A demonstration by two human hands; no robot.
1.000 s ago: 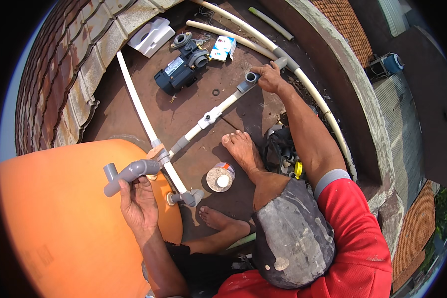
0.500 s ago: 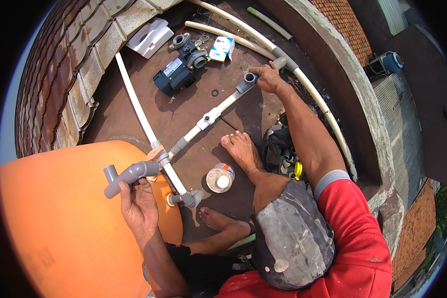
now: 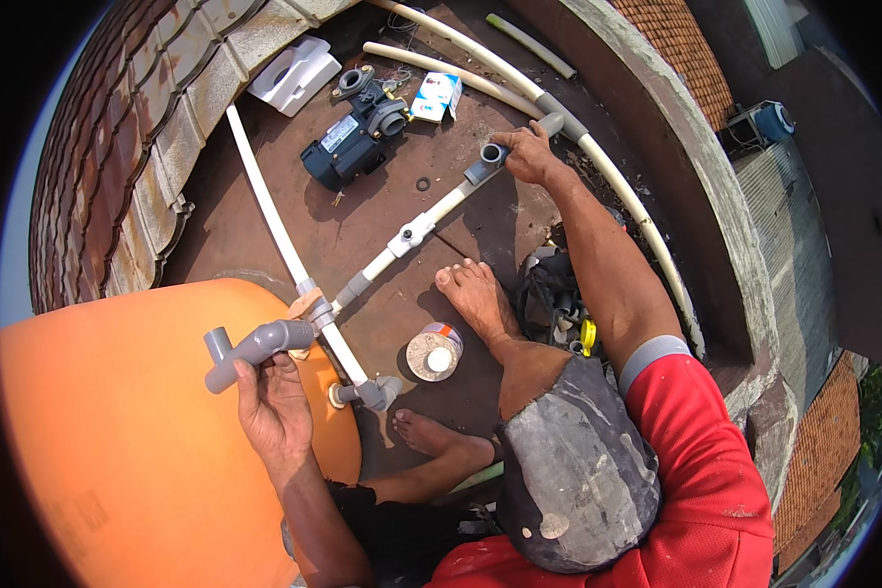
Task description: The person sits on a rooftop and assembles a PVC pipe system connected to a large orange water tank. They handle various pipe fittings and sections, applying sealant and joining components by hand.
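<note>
My left hand (image 3: 280,412) is closed on a grey PVC pipe fitting assembly (image 3: 255,355), an elbow joined to a tee, held up in front of the orange tank (image 3: 157,431). With my arm stretched forward, my right hand (image 3: 525,155) grips the grey end fittings of a white PVC pipe (image 3: 449,202). An upward-facing grey socket (image 3: 492,154) shows just beside its fingers. That pipe carries a white valve (image 3: 412,233) and runs back to a grey tee on a second white pipe (image 3: 269,201). Low on the tank, a grey elbow (image 3: 374,393) joins the second pipe to the tank outlet.
A dark water pump (image 3: 348,142) lies past the pipes, near a blue-and-white box (image 3: 436,96) and white foam packing (image 3: 296,74). A round container (image 3: 434,353) stands by my feet. A dark bag of fittings (image 3: 554,304) lies right, inside the low wall (image 3: 745,245).
</note>
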